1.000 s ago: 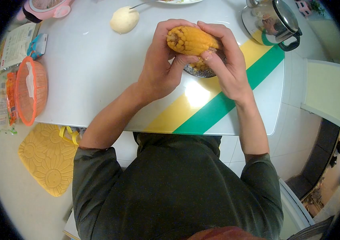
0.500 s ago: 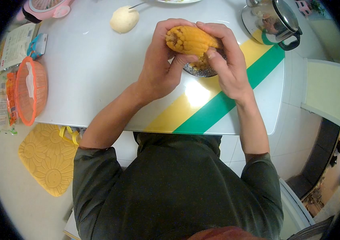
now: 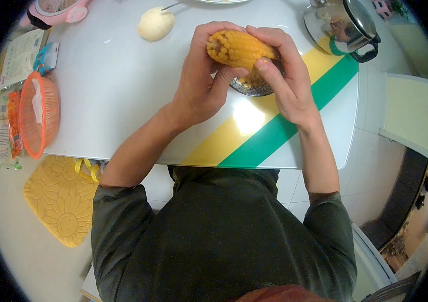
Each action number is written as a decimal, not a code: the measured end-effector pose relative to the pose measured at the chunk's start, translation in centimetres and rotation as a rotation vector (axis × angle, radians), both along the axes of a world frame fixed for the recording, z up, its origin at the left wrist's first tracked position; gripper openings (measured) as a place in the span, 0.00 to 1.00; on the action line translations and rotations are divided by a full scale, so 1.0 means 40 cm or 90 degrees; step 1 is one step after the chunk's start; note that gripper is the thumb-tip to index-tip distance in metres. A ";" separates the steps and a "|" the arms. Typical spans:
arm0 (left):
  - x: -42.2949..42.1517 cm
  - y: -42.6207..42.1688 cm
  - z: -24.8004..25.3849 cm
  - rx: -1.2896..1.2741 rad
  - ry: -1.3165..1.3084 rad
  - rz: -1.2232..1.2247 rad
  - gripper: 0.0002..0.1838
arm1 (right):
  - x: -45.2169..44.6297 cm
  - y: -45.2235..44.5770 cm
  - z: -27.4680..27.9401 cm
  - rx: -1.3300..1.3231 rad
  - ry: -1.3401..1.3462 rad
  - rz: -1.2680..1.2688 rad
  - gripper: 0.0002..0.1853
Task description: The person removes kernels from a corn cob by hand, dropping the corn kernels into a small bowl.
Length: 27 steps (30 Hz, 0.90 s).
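Note:
A yellow corn cob point(image 3: 241, 49) is held level between both hands, above a dark patterned bowl point(image 3: 259, 91). My left hand point(image 3: 201, 75) wraps round its left end, fingers over the top and thumb below. At the right end, my right hand point(image 3: 289, 75) grips the cob, the thumb pressed at its lower side, where a small yellow bit shows. Loose yellow kernels point(image 3: 250, 80) lie in the bowl, partly hidden by the hands and the cob.
On the white table point(image 3: 108, 100) are a pale round bun point(image 3: 156, 24) with a utensil handle by it, a plate rim at the back, and a glass pot point(image 3: 337, 30) at right. An orange basket point(image 3: 48, 116), packets point(image 3: 20, 55) and a pink item point(image 3: 58, 11) stand at left.
Both hands and the cob have moved up very slightly. The right thumb has shifted along the cob's lower side.

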<state>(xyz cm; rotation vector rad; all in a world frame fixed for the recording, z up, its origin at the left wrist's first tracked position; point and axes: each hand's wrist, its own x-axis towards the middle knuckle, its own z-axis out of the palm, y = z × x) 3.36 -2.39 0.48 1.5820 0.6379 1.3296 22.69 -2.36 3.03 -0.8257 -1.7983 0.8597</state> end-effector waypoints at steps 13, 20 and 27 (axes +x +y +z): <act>0.003 -0.004 0.004 -0.003 0.001 -0.002 0.29 | -0.007 -0.001 -0.009 0.003 0.007 -0.018 0.22; 0.001 0.000 0.002 0.015 0.009 0.000 0.30 | -0.003 -0.004 0.001 -0.003 0.022 0.004 0.21; -0.003 -0.004 0.005 0.005 0.030 -0.014 0.29 | -0.005 -0.005 -0.001 -0.019 0.012 -0.013 0.18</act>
